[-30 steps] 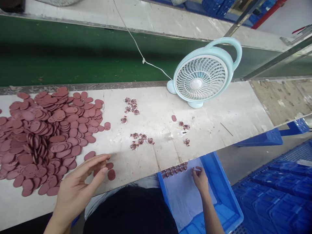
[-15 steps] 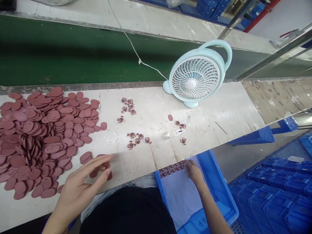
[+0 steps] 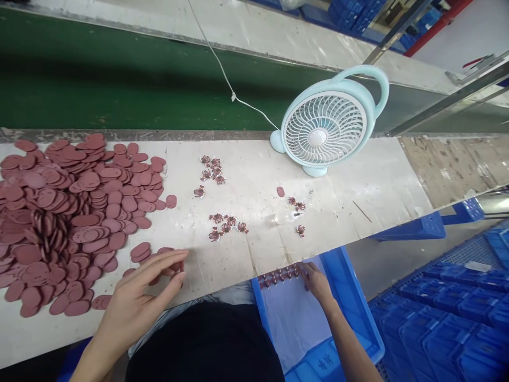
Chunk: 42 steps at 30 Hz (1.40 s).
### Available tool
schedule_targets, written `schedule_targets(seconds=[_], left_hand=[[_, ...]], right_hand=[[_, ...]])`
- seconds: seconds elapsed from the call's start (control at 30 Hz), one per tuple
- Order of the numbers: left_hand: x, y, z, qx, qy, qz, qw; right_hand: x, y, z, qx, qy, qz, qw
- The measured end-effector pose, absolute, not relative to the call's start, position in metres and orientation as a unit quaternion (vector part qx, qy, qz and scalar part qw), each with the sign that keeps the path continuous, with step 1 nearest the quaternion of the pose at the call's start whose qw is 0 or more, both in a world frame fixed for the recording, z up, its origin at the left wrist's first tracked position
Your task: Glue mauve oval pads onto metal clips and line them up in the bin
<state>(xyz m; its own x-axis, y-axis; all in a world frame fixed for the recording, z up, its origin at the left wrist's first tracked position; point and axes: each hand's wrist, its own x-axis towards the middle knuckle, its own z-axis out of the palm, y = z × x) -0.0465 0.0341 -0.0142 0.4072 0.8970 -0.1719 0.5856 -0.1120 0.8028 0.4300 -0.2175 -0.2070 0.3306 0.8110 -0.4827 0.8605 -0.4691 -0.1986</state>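
My left hand (image 3: 149, 297) is at the table's front edge with thumb and fingers apart, over a few reddish oval discs that it partly hides. To its left lies a large heap of reddish oval discs (image 3: 85, 220). My right hand (image 3: 316, 284) reaches into a blue crate (image 3: 353, 297) below the table edge, its fingers closed at the end of a row of small brown-and-white pieces (image 3: 280, 276) on a white sheet (image 3: 292, 318). What those fingers hold is hidden. Small brown-and-white figures (image 3: 227, 225) lie in clusters on the table.
A light-blue fan (image 3: 318, 137) stands at the table's back, its white cable (image 3: 233, 96) running up over the green surface. A single disc (image 3: 280, 191) and a thin stick (image 3: 362, 211) lie on the white table (image 3: 382, 175). Stacked blue crates (image 3: 457, 318) stand at lower right.
The view has shifted slightly. My left hand stays over the discs with its fingers apart. My right hand has moved slightly left along the row in the crate.
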Motion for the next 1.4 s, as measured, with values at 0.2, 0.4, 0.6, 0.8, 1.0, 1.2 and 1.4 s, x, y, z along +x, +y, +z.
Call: schedule_targets(seconds=[0.2, 0.4, 0.6, 0.8, 1.0, 1.2, 1.4], left_hand=[[-0.046, 0.034, -0.016, 0.722, 0.51, 0.183, 0.431], [-0.048, 0.033, -0.019, 0.718, 0.511, 0.192, 0.432], [-0.047, 0.035, -0.017, 0.72, 0.506, 0.207, 0.426], [-0.035, 0.036, -0.025, 0.8, 0.453, 0.239, 0.312], [-0.019, 0.028, -0.022, 0.829, 0.424, 0.243, 0.272], [-0.001, -0.008, -0.001, 0.5, 0.368, 0.312, 0.72], [0.012, -0.014, -0.003, 0.216, 0.328, 0.388, 0.834]], right_hand=[[0.428, -0.215, -0.21, 0.805, 0.517, -0.289, 0.011], [0.43, -0.212, -0.207, 0.819, 0.483, -0.309, -0.036], [0.432, -0.207, -0.176, 0.834, 0.427, -0.333, -0.105], [0.409, -0.176, -0.092, 0.811, 0.401, -0.368, -0.214], [0.299, -0.108, -0.005, 0.674, 0.372, -0.52, -0.371], [0.211, -0.049, 0.032, 0.497, 0.361, -0.665, -0.425], [0.188, -0.028, 0.037, 0.509, 0.4, -0.647, -0.404]])
